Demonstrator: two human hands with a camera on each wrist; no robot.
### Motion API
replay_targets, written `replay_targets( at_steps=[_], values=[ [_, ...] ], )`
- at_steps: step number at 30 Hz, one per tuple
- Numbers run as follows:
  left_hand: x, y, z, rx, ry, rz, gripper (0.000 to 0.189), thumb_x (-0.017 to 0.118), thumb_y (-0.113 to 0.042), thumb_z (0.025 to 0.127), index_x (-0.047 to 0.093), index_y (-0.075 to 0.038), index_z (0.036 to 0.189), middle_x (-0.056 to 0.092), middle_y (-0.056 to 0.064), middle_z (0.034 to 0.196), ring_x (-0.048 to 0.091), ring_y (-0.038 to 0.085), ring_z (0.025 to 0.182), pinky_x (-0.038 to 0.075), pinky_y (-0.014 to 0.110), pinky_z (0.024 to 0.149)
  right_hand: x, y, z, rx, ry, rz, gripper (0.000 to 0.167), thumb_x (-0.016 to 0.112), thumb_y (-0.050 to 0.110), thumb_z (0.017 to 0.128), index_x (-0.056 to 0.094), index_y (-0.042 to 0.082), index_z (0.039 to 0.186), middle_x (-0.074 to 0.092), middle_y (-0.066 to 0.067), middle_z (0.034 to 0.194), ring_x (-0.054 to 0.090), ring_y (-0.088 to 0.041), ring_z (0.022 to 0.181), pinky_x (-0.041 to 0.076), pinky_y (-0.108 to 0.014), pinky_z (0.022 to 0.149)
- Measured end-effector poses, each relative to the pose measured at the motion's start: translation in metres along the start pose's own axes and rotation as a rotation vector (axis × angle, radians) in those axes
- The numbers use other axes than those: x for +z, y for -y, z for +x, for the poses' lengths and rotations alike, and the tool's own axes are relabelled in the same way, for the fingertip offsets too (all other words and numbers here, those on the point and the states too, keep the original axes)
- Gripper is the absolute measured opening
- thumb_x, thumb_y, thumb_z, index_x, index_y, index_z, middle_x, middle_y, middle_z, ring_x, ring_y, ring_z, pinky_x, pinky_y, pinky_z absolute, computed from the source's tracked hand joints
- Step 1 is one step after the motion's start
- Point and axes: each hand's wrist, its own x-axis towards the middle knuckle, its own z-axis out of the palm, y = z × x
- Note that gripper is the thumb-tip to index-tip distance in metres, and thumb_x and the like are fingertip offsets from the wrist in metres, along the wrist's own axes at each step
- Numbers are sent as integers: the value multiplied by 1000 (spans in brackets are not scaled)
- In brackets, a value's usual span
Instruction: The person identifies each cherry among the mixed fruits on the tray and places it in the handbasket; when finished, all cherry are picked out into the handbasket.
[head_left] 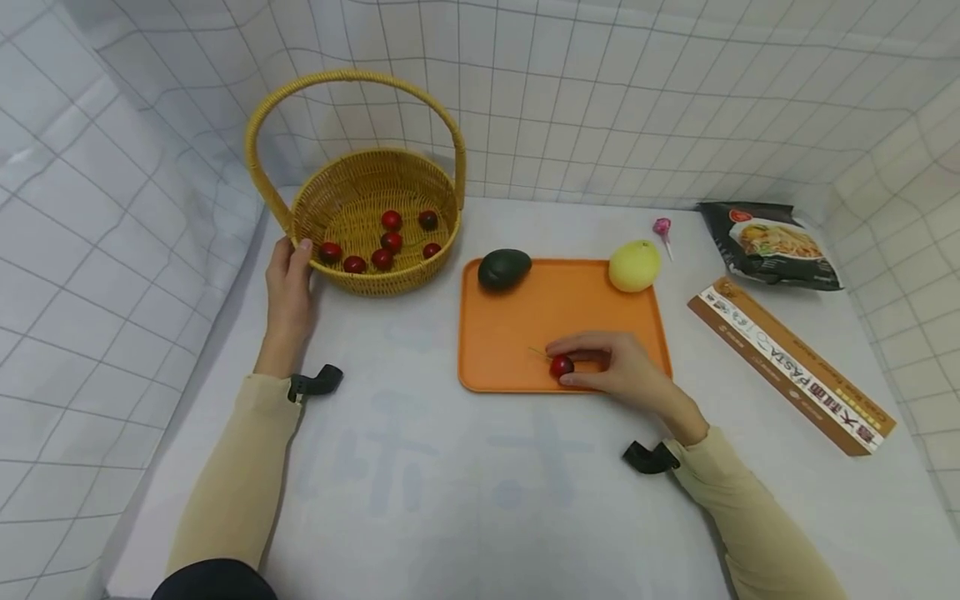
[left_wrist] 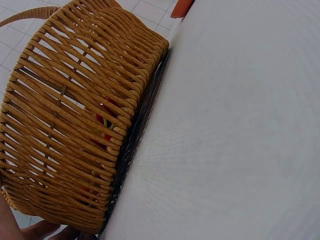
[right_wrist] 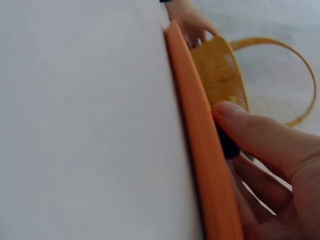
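On the left, my left hand grips the rim of a yellow-brown wicker basket, its thumb over the edge; in the left wrist view its fingers lie along the basket's underside. Several dark red cherries are inside the basket. Over the front part of an orange tray, my right hand pinches one cherry between thumb and fingers, its thin stem pointing left. A dark green avocado sits at the tray's back left corner, and a yellow round fruit at its back right.
Right of the tray lie a pink-wrapped lollipop, a black noodle packet and a long brown pasta box. The basket's tall arched handle stands upright. White gridded sheeting rises behind the table.
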Motion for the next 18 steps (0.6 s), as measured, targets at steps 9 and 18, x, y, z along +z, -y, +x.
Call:
replay_targets(
  at_steps=[9, 18],
  values=[
    [-8, 21, 11, 7, -21, 3, 60, 54, -37, 109, 40, -7, 159, 43, 18, 159, 41, 27, 150, 26, 36, 131, 22, 6, 2, -77, -50, -40, 40, 87, 22, 89, 77, 24, 127, 75, 9, 127, 65, -11, 125, 48, -18, 108],
    [-8, 24, 13, 11, -26, 4, 60, 54, -38, 109, 41, -8, 159, 44, 17, 160, 41, 25, 151, 26, 35, 131, 26, 9, 6, -90, -65, -34, 38, 87, 19, 89, 77, 23, 126, 76, 8, 123, 67, -11, 119, 52, -22, 105]
  ],
)
